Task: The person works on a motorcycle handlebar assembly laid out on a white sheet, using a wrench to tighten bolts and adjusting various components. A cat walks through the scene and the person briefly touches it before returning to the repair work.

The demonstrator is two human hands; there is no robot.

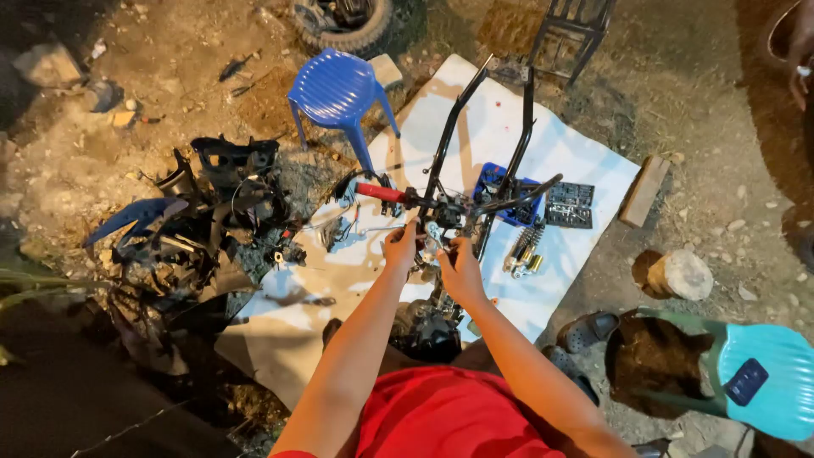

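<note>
A stripped motorcycle frame (450, 127) stands on a white sheet (492, 119), with handlebars across it and a red grip (380, 192) at the left end. My left hand (400, 246) and my right hand (458, 259) are both up at the steering head below the handlebars, fingers closed around small parts there. What exactly each hand grips is too small to tell. The front wheel (424, 332) sits dark just below my hands. My red shirt fills the bottom of the view.
A blue plastic stool (337, 89) stands behind the frame. A blue parts tray (500, 191), a socket set (570, 203) and shock springs (524, 248) lie on the sheet. Black body panels (191, 220) pile at left. A teal stool (763, 382), a stone (682, 274) and sandals (589, 329) are at right.
</note>
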